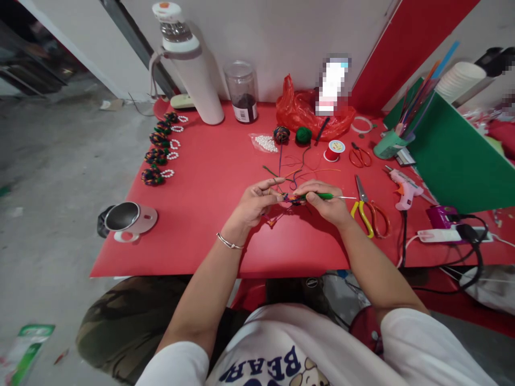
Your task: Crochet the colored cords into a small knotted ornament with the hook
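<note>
My left hand point(257, 202) pinches a small piece of multicoloured crochet work point(290, 198) above the red table. From the other side my right hand point(324, 201) closes around a crochet hook with a green handle point(328, 196), its thin metal end pointing right. The right fingertips also touch the crochet piece. Yarn strands run from the work toward a multicoloured yarn ball point(281, 134) and a green yarn ball point(303, 135). Fingers hide part of the piece.
Finished-looking yarn pieces with bead loops point(153, 175) line the left side. A mug point(131, 219) stands near the left edge. Right of my hands lie yellow-and-orange-handled scissors point(364, 206), small red scissors point(359, 155), a thread spool point(334, 151) and a pink glue gun point(405, 188).
</note>
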Available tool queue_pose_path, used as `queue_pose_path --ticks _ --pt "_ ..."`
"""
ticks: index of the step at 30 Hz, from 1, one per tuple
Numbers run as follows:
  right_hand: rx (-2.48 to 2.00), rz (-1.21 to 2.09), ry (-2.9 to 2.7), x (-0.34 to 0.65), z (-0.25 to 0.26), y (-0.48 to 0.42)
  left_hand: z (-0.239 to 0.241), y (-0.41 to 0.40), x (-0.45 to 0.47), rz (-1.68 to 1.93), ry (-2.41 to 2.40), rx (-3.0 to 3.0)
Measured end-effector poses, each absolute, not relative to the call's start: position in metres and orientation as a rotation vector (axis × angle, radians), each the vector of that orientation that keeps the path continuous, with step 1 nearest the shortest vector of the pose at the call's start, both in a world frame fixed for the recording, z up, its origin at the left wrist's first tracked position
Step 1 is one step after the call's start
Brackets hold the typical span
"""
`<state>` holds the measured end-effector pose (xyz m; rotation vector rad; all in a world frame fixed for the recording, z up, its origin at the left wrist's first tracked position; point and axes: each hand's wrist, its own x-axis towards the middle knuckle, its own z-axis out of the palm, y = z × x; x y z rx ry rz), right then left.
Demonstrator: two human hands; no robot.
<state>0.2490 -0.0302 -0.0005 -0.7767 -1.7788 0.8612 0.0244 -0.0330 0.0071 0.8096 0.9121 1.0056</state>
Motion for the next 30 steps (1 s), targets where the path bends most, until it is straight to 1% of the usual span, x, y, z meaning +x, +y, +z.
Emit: queue_pose_path --ticks 6,12,16,19,25,30 --pt "-0.776 0.918 -1.740 0.251 0.002 -0.032 0.006 -0.034 0.025 1.020 0.894 0.850" --pt "-0.822 1.086 -1.583 0.251 -0.011 -0.032 0.007 -0.034 0.026 1.031 0.906 0.861" --pt "-0.774 1.171 -1.504 0.249 -0.017 -0.031 0.011 -0.035 0.026 1.053 0.903 0.864" --pt "-0.766 1.180 -1.497 0.248 -0.018 -0.031 0.013 -0.036 0.027 1.065 0.890 0.868" --pt "-0.802 1.092 -1.553 0.249 -0.018 -0.030 0.010 -0.036 0.025 1.081 0.890 0.892" --pt "-0.763 1.215 -1.476 0.247 -0.019 -0.031 0.007 -0.035 0.025 1.091 0.884 0.910"
